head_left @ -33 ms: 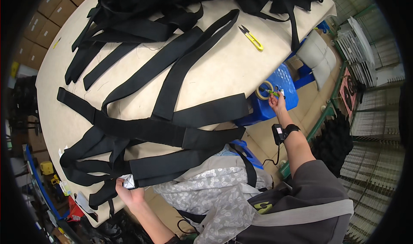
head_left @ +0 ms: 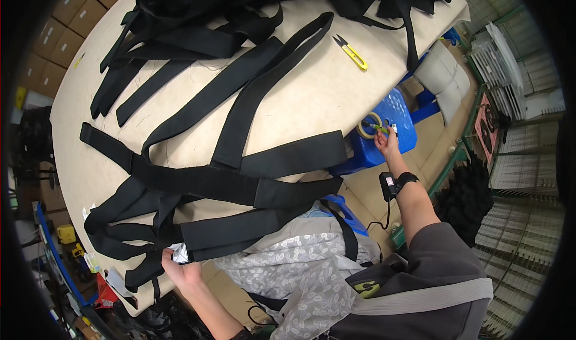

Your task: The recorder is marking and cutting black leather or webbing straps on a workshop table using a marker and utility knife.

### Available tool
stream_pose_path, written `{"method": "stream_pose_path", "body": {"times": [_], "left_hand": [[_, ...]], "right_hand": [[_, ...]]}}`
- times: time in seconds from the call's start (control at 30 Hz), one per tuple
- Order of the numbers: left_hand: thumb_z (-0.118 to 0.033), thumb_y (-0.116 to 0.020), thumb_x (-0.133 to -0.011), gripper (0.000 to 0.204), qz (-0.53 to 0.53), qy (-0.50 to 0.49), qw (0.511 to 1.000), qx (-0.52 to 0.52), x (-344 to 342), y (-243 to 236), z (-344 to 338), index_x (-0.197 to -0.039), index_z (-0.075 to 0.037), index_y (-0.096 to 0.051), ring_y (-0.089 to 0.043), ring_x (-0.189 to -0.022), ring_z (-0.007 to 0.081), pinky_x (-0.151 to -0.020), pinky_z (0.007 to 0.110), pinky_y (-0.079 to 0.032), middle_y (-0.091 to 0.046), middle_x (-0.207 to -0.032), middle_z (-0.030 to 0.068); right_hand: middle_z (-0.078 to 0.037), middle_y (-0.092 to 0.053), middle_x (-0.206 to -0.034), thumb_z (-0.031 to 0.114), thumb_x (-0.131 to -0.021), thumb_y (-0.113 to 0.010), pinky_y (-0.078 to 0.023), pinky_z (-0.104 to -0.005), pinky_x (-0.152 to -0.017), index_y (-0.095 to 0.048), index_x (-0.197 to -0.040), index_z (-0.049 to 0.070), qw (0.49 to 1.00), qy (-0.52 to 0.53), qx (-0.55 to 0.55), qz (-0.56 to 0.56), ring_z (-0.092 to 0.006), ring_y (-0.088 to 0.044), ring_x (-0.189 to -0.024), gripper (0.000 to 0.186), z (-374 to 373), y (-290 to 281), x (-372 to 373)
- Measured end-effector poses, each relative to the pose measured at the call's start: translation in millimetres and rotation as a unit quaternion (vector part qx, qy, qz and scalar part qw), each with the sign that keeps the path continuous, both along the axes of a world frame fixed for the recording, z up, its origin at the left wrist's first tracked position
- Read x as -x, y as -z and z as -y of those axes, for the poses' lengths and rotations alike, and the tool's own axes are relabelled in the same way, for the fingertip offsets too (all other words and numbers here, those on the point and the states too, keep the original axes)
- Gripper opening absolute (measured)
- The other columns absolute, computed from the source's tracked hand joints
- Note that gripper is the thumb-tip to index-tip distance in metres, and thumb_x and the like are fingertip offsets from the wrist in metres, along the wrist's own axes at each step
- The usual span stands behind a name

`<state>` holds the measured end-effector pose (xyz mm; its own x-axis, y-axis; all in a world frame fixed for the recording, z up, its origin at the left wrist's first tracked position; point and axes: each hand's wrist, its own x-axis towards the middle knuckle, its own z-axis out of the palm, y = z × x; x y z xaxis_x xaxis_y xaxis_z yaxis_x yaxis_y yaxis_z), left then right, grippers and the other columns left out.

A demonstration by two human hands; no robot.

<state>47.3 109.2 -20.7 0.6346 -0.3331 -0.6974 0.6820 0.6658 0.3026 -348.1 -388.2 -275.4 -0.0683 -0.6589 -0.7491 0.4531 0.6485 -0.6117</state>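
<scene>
On the near left edge of the table, my left hand is closed on the end of a wide black strap, by a white label. More black straps lie crossed just beyond it. Out to the right, my right hand is closed around a slim green-and-dark tool, whose kind is too small to make out. That hand is over a blue plastic stool, beside a roll of tan tape.
Yellow thread snips rest on the cream tabletop. A heap of black straps covers the far side. Patterned grey cloth lies across my lap. Cardboard boxes are stacked at far left; a green metal frame stands at right.
</scene>
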Motion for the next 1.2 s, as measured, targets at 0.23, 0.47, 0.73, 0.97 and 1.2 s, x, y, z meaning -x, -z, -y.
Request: {"method": "stream_pose_path", "body": {"times": [0.23,0.47,0.73,0.97,1.2], "left_hand": [[-0.011,-0.043,-0.082,0.023,-0.013,-0.051,0.997,-0.057,12.4,-16.7,4.2,-0.096,0.0,-0.058,-0.057,-0.1,0.0275,-0.096,0.047,-0.043,-0.061,-0.104,0.0139],[-0.013,-0.05,-0.079,0.022,0.052,-0.049,0.991,-0.115,30.6,-15.8,23.7,-0.096,-0.003,-0.058,-0.059,-0.091,0.0247,-0.089,0.039,-0.046,-0.063,-0.096,0.0098],[-0.012,-0.061,-0.08,0.016,0.11,-0.044,0.99,-0.078,41.1,-22.4,30.3,-0.097,-0.013,-0.059,-0.059,-0.09,0.0157,-0.083,0.031,-0.046,-0.063,-0.094,-0.001],[-0.012,-0.06,-0.086,0.012,0.103,-0.083,0.988,-0.079,44.0,-6.5,26.3,-0.097,-0.011,-0.057,-0.059,-0.091,0.0126,-0.08,0.029,-0.047,-0.062,-0.096,0.0002],[-0.012,-0.057,-0.089,0.015,0.113,-0.085,0.988,-0.063,45.6,2.1,40.2,-0.103,-0.008,-0.056,-0.061,-0.081,0.0133,-0.072,0.029,-0.05,-0.061,-0.091,0.0006]], "right_hand": [[-0.006,-0.06,-0.07,0.032,-0.089,-0.053,-0.048,-0.0291,-0.055,-0.055,-0.093,0.007,0.998,-0.044,-0.037,-0.022,-0.0122,-0.05,-0.055,0.025,10.6,39.4,-19.2],[0.002,-0.051,-0.057,0.051,-0.079,-0.062,-0.038,-0.0282,-0.047,-0.059,-0.083,0.01,0.984,-0.145,-0.056,-0.093,-0.0141,-0.046,-0.046,0.041,41.4,62.1,23.5],[-0.001,-0.047,-0.065,0.027,-0.089,-0.055,-0.035,-0.0224,-0.047,-0.056,-0.094,0.0,0.907,-0.14,0.381,0.109,-0.008,-0.042,-0.053,0.028,-77.6,-234.7,-99.1],[-0.01,-0.053,-0.12,0.02,-0.069,-0.073,-0.036,-0.0408,-0.096,-0.056,-0.114,0.005,0.283,-0.587,0.757,-0.042,-0.0299,-0.048,-0.11,0.05,-249.5,-341.9,-274.2],[-0.006,-0.062,-0.085,0.019,-0.076,-0.068,-0.031,-0.0401,-0.099,-0.064,-0.088,0.004,0.239,-0.592,0.769,-0.012,-0.0195,-0.057,-0.093,0.019,-297.5,-313.7,-395.9]]}}
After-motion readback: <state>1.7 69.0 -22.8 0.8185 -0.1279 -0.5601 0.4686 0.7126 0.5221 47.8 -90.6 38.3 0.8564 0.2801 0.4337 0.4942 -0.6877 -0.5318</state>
